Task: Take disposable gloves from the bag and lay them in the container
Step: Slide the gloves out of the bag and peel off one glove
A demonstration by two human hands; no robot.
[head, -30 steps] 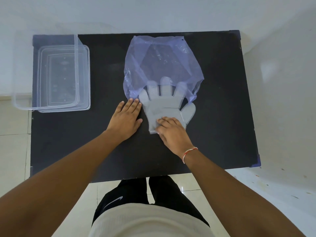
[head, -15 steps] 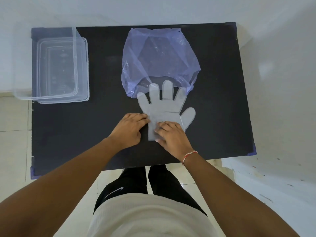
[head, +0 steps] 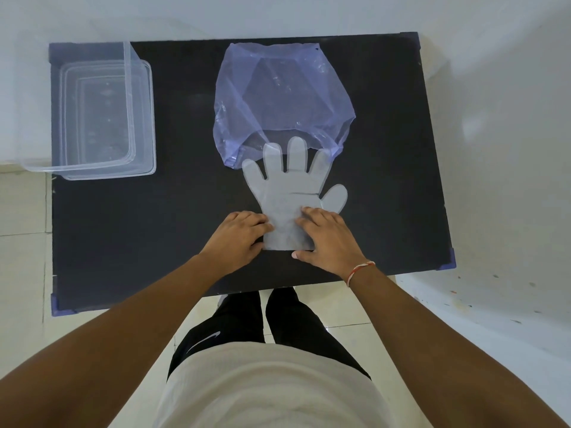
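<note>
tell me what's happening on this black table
A person is pressing both hands on the cuff end of a clear disposable glove lying flat on the table: left hand at its left edge, right hand on its right. The glove's fingertips lie at the purple bag's mouth. The clear container stands at the far left.

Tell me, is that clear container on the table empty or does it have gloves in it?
Empty, as far as can be seen: the container shows only its clear bottom. The one visible glove lies flat on the table.
</note>
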